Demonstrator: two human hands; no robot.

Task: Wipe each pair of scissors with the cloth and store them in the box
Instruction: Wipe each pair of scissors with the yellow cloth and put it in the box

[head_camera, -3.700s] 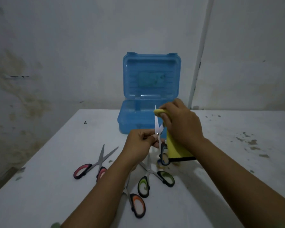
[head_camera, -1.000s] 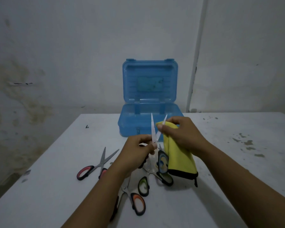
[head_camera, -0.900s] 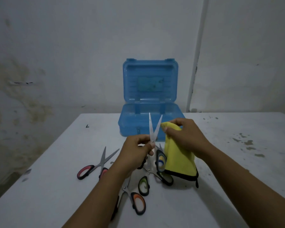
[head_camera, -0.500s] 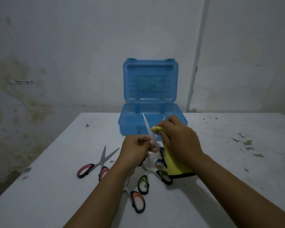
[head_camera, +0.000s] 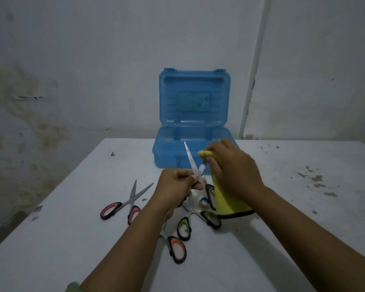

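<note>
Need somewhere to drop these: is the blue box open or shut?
Open: the blue box has its lid standing upright behind the base.

Hiding most of one blade of the blue-handled scissors (head_camera: 209, 196) behind the yellow cloth (head_camera: 223, 205). Covering blades of the orange-handled scissors (head_camera: 177, 248) and green-handled scissors (head_camera: 184, 226) under the left forearm. Cutting off both arms at the bottom edge. Blurring the label inside the box (head_camera: 193, 102) lid.

One head-worn camera looks forward and slightly down across the white table (head_camera: 72, 239), close above the forearms; the open blue box (head_camera: 193, 152) stands far centre against the wall.
</note>
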